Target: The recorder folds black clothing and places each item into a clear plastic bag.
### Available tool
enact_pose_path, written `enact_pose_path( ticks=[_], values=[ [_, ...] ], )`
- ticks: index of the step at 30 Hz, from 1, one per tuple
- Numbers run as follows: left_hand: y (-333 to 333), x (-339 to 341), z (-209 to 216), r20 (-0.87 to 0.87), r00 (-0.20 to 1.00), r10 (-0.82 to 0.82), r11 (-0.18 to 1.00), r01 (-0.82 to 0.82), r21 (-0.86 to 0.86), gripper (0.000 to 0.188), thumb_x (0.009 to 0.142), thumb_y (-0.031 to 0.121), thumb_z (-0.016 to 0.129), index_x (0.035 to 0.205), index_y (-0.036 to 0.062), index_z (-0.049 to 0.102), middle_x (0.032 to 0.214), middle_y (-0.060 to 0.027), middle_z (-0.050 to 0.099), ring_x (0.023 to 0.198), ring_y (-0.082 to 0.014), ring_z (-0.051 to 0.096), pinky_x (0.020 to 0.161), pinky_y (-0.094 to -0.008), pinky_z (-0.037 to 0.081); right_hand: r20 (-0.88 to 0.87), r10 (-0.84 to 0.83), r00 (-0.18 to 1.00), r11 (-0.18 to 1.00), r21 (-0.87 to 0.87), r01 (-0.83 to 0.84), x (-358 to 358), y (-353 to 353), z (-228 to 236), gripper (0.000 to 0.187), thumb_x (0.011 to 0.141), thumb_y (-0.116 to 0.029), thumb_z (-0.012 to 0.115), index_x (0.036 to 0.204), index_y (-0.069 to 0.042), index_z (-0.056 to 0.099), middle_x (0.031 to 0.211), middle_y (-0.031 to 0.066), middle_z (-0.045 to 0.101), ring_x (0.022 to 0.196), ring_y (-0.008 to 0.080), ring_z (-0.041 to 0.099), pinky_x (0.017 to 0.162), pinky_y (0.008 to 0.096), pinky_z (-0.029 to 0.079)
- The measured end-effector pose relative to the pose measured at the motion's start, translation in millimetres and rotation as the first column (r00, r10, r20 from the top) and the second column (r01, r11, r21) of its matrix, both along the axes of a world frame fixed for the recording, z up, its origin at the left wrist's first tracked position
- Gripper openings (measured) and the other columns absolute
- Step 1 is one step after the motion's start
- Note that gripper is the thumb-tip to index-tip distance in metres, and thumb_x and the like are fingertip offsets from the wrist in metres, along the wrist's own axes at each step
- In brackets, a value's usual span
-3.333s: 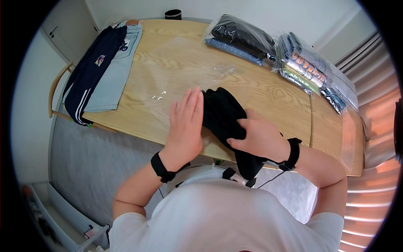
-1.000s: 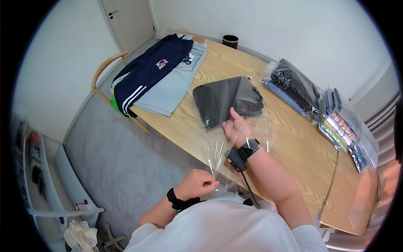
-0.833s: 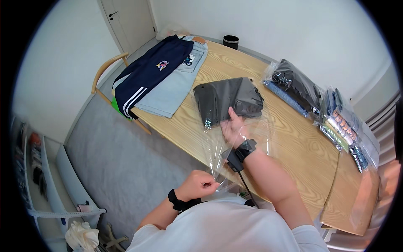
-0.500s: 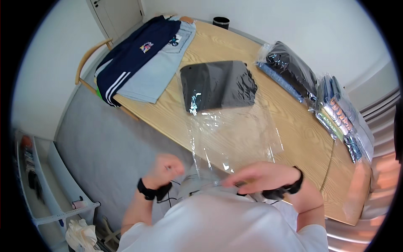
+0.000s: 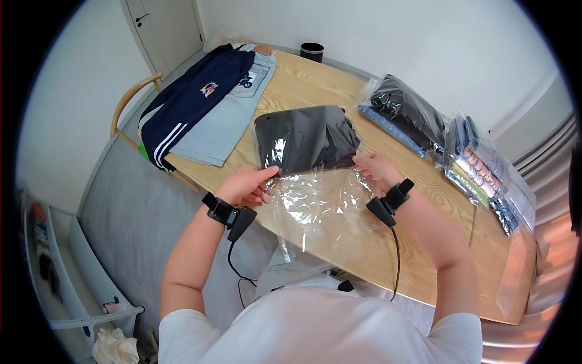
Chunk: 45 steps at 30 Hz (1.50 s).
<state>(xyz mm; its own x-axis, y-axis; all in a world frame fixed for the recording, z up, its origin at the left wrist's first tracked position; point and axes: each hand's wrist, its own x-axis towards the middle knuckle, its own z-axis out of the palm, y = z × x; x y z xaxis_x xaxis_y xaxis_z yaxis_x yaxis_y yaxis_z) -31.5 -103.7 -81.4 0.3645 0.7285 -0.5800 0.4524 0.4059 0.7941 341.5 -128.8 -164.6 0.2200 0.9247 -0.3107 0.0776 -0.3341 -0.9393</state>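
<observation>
A folded dark grey garment [image 5: 303, 136] lies inside a clear plastic bag [image 5: 315, 209] on the table in front of me. The bag's loose, shiny end stretches toward me past the table's near edge. My left hand [image 5: 247, 184] pinches the bag at the garment's near left corner, thumb on top and fingers curled beneath. At the near right corner my right hand [image 5: 377, 168] has its fingertips closed on the bag's edge. Each wrist wears a black strap with a small device and a cable.
Navy trousers [image 5: 203, 100] and light blue denim shorts [image 5: 209, 139] lie at the table's far left. Bagged dark clothing [image 5: 406, 106] and more bagged garments [image 5: 479, 164] line the right side. A wooden chair [image 5: 124, 100] stands left; a black bin [image 5: 311, 51] stands beyond.
Both hands have moved forward from near my body to the garment's near corners and now grip the bag. The garment sits slightly lower in the view.
</observation>
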Motion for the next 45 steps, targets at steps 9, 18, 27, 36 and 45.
enact_pose_path(
  ticks=[9, 18, 27, 36, 45],
  values=[
    [-12, 18, -24, 0.051, 0.991, -0.124, 0.992, 0.123, 0.016, 0.018, 0.088, 0.019, 0.06, 0.089, 0.0006, 0.06, 0.078, -0.0078, 0.066, 0.055, -0.0125, 0.063, 0.044, -0.0185, 0.042, -0.017, -0.063, 0.998, 0.963, -0.265, 0.056, -8, -110, 66, 0.009, 0.088, -0.011, 0.061, 0.091, -0.003, 0.063, 0.082, 0.0032, 0.065, 0.07, 0.0086, 0.058, 0.055, 0.0206, 0.044],
    [-45, 128, -33, 0.221, 0.86, -0.459, 0.879, 0.476, -0.026, 0.024, 0.089, 0.023, 0.06, 0.095, 0.0005, 0.056, 0.084, -0.0096, 0.067, 0.059, -0.0133, 0.064, 0.046, -0.0188, 0.042, -0.463, -0.487, 0.741, 0.869, -0.17, 0.465, 38, -287, 54, 0.006, 0.093, -0.011, 0.054, 0.094, -0.005, 0.053, 0.082, 0.0064, 0.063, 0.07, 0.0153, 0.063, 0.058, 0.0254, 0.053],
    [-69, 130, -16, 0.128, 0.806, -0.579, 0.808, 0.587, -0.041, 0.029, 0.093, 0.032, 0.052, 0.082, 0.0056, 0.056, 0.077, -0.0056, 0.065, 0.058, -0.0112, 0.061, 0.049, -0.0197, 0.04, -0.238, -0.652, 0.72, 0.75, -0.063, 0.658, -15, -360, 53, 0.036, 0.092, -0.006, 0.051, 0.126, -0.001, 0.038, 0.083, 0.0062, 0.061, 0.072, 0.0139, 0.062, 0.065, 0.0246, 0.051],
    [-57, 77, -15, -0.089, 0.811, -0.578, 0.672, 0.534, 0.513, 0.024, 0.088, 0.012, 0.058, 0.111, 0.006, 0.054, 0.102, -0.0108, 0.056, 0.087, -0.0206, 0.056, 0.073, -0.0296, 0.045, 0.435, -0.564, 0.702, 0.826, 0.31, 0.472, -20, -372, 44, 0.054, 0.081, 0.004, 0.06, 0.131, -0.007, 0.046, 0.126, 0.0118, 0.053, 0.116, 0.0219, 0.052, 0.097, 0.0338, 0.042],
    [-63, 117, 28, -0.867, 0.298, -0.4, -0.655, 0.568, 0.498, 0.064, 0.076, 0.007, 0.066, 0.136, 0.0143, 0.043, 0.145, -0.0074, 0.037, 0.134, -0.0266, 0.035, 0.106, -0.0423, 0.033, 0.975, -0.105, 0.194, 0.989, 0.122, -0.08, -23, -342, 70, 0.062, 0.076, -0.012, 0.068, 0.133, -0.026, 0.048, 0.147, 0.0078, 0.035, 0.135, 0.0289, 0.032, 0.108, 0.0475, 0.028]
  ],
)
